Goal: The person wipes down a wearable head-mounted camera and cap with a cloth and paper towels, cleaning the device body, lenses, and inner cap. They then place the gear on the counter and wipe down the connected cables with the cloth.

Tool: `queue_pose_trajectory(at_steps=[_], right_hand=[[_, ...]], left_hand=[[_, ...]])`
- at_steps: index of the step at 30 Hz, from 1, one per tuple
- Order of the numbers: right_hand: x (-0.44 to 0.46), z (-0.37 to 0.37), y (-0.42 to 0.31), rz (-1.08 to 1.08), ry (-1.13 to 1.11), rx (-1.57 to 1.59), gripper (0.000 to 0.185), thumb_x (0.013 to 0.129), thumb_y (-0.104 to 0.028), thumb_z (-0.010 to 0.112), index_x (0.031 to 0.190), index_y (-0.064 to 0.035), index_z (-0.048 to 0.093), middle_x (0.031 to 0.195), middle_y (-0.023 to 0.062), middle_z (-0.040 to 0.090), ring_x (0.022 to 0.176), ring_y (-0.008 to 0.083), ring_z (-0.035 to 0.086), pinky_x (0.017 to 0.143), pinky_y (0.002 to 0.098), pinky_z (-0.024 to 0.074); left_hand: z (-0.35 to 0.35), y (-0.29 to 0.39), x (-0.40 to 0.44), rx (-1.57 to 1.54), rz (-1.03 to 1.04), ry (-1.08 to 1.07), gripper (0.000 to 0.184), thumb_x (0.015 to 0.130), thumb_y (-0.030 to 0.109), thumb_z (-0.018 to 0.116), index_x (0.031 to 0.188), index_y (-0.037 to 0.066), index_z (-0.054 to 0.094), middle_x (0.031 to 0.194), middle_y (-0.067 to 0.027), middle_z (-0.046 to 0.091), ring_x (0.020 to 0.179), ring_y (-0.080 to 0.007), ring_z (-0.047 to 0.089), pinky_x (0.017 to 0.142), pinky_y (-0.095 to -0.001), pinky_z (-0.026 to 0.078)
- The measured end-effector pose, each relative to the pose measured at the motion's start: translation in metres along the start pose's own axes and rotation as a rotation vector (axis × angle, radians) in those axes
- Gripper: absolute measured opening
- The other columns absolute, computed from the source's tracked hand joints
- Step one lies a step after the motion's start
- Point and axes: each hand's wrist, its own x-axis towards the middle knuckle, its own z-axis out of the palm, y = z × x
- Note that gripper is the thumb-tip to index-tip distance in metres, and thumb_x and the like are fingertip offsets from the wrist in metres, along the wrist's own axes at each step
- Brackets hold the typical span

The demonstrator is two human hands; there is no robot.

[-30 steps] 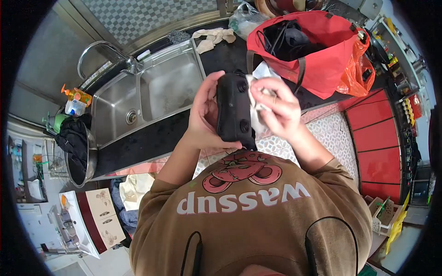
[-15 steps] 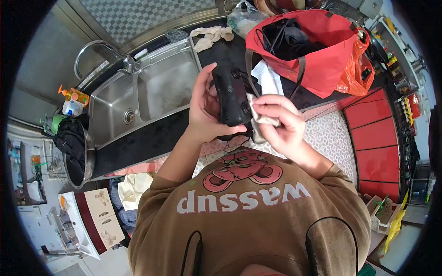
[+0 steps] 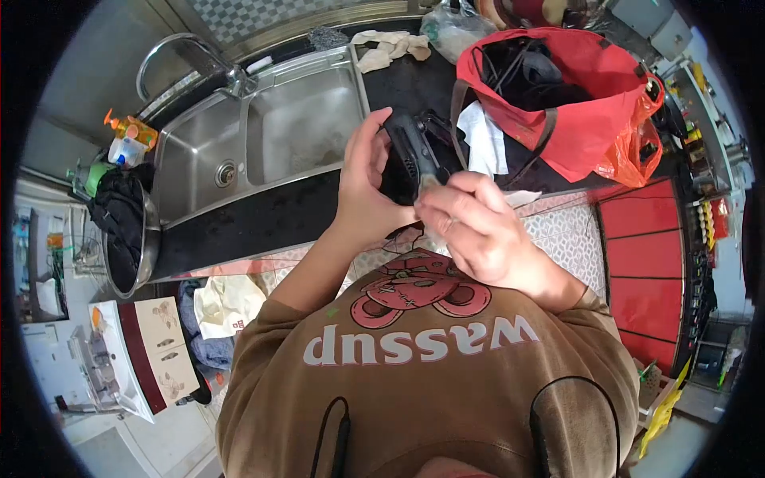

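Device (image 3: 410, 149) re-angled in wide-curled left fingers (image 3: 365, 151)

Red, Brown and Black Lead

The brown short-sleeved shirt (image 3: 446, 406) bears a pink cartoon print (image 3: 422, 291) and white lettering (image 3: 422, 344) edged in pink. The compact hard-shelled device (image 3: 409, 147) is black, as is the long smooth countertop (image 3: 255, 209). The wide open fabric bag (image 3: 586, 131) is red with dark brown handles; the crinkled plastic bag (image 3: 633, 155) is orange-red. The rectangular panelled cabinet fronts (image 3: 644, 267) are red, split by dark lines. Grey-and-white checks cover the back panel (image 3: 247, 16); the patterned floor tiles (image 3: 570, 239) show whitish pebble shapes outlined in grey.
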Motion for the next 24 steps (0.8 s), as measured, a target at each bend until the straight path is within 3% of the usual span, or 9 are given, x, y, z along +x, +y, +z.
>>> queue_pose_trajectory(at_steps=[4, 7, 10, 15, 18, 24], right_hand=[[-0.016, -0.001, 0.015, -0.019, -0.101, 0.041, 0.037, 0.059, 0.003, 0.067, 0.096, 0.0050, 0.066, 0.102, 0.0119, 0.063, 0.089, 0.0319, 0.056, 0.077, 0.0384, 0.0489], [-0.013, -0.004, 0.026, 0.017, -0.118, -0.014, 0.038, 0.058, 0.003, 0.066, 0.095, 0.0050, 0.066, 0.104, 0.0122, 0.063, 0.088, 0.0320, 0.056, 0.078, 0.0388, 0.0488], [0.002, -0.013, 0.021, -0.012, 0.048, 0.017, 0.035, 0.058, 0.004, 0.065, 0.093, 0.0046, 0.066, 0.104, 0.0129, 0.063, 0.087, 0.0322, 0.057, 0.076, 0.0383, 0.0496], [0.019, 0.006, 0.016, 0.043, 0.069, -0.050, 0.033, 0.059, 0.005, 0.064, 0.093, 0.0040, 0.065, 0.102, 0.0136, 0.064, 0.088, 0.0318, 0.059, 0.077, 0.0387, 0.0503], [0.020, 0.004, 0.015, -0.004, 0.020, -0.032, 0.031, 0.060, 0.001, 0.064, 0.091, 0.0040, 0.066, 0.103, 0.0134, 0.062, 0.095, 0.0308, 0.058, 0.079, 0.0389, 0.0511], [0.002, 0.003, 0.026, -0.160, -0.035, 0.067, 0.028, 0.063, 0.001, 0.067, 0.091, 0.0036, 0.067, 0.100, 0.0134, 0.066, 0.091, 0.0303, 0.062, 0.076, 0.0369, 0.0532]], left_hand=[[-0.002, 0.012, 0.001, -0.152, -0.078, 0.067, 0.110, 0.049, -0.001, 0.086, 0.142, 0.007, 0.027, 0.127, -0.0089, 0.043, 0.122, -0.0208, 0.048, 0.106, -0.0347, 0.036], [-0.007, 0.017, 0.003, -0.093, -0.072, 0.068, 0.109, 0.048, -0.001, 0.086, 0.142, 0.007, 0.029, 0.130, -0.0095, 0.039, 0.122, -0.0213, 0.047, 0.108, -0.0353, 0.035], [-0.007, 0.014, 0.001, -0.042, -0.072, 0.083, 0.109, 0.047, -0.001, 0.085, 0.141, 0.007, 0.031, 0.133, -0.0100, 0.036, 0.121, -0.0218, 0.047, 0.109, -0.0358, 0.034], [-0.002, 0.011, 0.001, 0.076, -0.052, 0.080, 0.108, 0.045, -0.001, 0.084, 0.140, 0.008, 0.033, 0.133, -0.0106, 0.035, 0.121, -0.0227, 0.046, 0.109, -0.0366, 0.034], [-0.005, 0.013, -0.001, 0.158, -0.039, 0.079, 0.107, 0.045, -0.001, 0.083, 0.140, 0.008, 0.034, 0.133, -0.0108, 0.035, 0.121, -0.0229, 0.046, 0.109, -0.0368, 0.035], [-0.006, 0.004, -0.003, 0.138, 0.016, 0.070, 0.106, 0.045, -0.001, 0.083, 0.139, 0.007, 0.034, 0.133, -0.0111, 0.037, 0.122, -0.0233, 0.045, 0.108, -0.0364, 0.036]])
